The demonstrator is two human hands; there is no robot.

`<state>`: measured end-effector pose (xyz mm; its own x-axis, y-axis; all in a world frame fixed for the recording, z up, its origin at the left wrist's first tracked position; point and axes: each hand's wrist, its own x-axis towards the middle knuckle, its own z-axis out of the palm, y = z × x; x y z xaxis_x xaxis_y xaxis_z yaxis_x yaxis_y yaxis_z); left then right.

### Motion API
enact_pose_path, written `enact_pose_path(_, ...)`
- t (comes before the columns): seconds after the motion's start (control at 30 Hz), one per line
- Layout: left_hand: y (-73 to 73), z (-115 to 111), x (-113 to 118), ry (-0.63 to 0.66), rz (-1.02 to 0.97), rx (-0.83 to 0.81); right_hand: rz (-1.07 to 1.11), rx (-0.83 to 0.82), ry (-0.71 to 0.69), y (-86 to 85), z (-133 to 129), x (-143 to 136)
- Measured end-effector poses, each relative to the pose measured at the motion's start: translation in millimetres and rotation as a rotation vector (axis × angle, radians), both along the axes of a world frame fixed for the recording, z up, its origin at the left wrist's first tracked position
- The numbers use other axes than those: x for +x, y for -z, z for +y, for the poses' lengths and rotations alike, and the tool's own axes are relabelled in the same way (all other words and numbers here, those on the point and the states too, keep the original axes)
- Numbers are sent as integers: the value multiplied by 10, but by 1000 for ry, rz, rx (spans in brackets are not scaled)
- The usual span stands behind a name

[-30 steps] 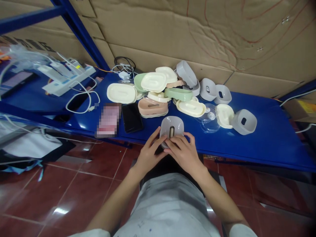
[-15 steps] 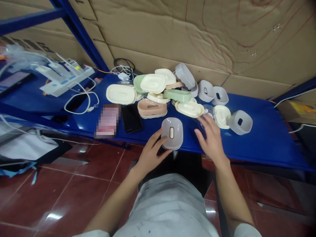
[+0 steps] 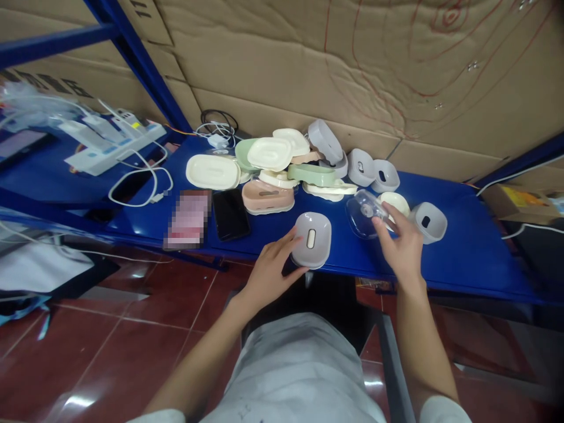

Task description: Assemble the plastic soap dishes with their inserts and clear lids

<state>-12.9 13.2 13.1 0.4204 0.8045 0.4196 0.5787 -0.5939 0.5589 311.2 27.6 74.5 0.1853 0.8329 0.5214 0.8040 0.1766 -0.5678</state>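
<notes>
My left hand (image 3: 275, 267) grips the side of a light grey soap box (image 3: 324, 226) at the table's front edge. A pale insert shows through the slot in its floor. My right hand (image 3: 402, 244) has thumb and fingers closed on the edge of a clear plastic cover (image 3: 369, 205), which is tilted up. Under it lies more clear plastic (image 3: 358, 222); whether it is a separate piece I cannot tell. Just behind the right fingers is a cream tray (image 3: 395, 202), partly hidden. To the right stands another grey box (image 3: 428, 223) with a dark slot.
Cream, green and pink dishes (image 3: 268, 197) are piled in the table's middle. Two grey boxes (image 3: 362, 167) stand behind. A black phone (image 3: 231, 214) and a blurred-out pink item (image 3: 188, 220) lie at left. A power strip (image 3: 117, 147) with white cables sits further left on the blue table (image 3: 476, 247).
My right hand has moved right and closed on the clear cover, tipping it up. The left hand keeps its hold on the grey soap box. The view has shifted slightly.
</notes>
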Motion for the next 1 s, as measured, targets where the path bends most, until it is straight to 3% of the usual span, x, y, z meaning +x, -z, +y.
enact_pose_path(0.17,-27,49,22,-15,-9,-77,-118,51,-316,100,-377,-322)
enact_pose_path(0.33,6,7,6,-31,-42,-100,-175,29,-599,310,-371,-567)
enact_pose_path(0.53,34,-13,-12,-18,-59,-74,-220,-1,-636,359,-285,-654)
enact_pose_path(1.0,105,0,-10,-16,-68,28,-318,77,-593,471,-366,-699)
